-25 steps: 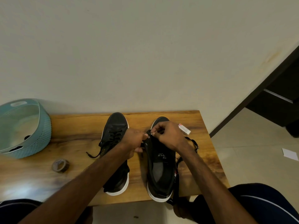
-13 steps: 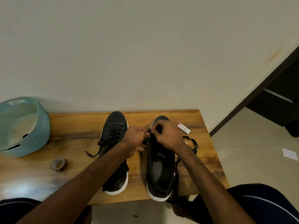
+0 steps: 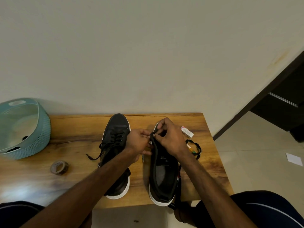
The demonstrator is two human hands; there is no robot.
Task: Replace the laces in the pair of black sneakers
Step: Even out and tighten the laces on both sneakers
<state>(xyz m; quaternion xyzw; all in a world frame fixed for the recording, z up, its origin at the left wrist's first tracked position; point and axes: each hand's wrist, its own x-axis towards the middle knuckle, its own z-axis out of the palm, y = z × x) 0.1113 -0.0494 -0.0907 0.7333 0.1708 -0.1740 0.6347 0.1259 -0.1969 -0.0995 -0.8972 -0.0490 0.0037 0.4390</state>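
Threading goes best with the lace (image 3: 193, 143) tip held short and stiff, fed straight through the eyelet while the flap is kept taut (a slack flap lets the tip buckle). The left hand (image 3: 139, 143) pinches the eyelet edge of the right sneaker (image 3: 163, 175); the right hand (image 3: 171, 137) seems to pinch the lace there. This matte black, white-soled sneaker stands on the bench (image 3: 79, 129), toe at twelve o'clock, its laced twin (image 3: 116, 139) at nine o'clock.

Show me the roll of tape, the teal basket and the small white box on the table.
roll of tape (image 3: 63, 170), head view, front outer wall of the roll
teal basket (image 3: 43, 134), head view, woven outer wall
small white box (image 3: 187, 132), head view, its top face
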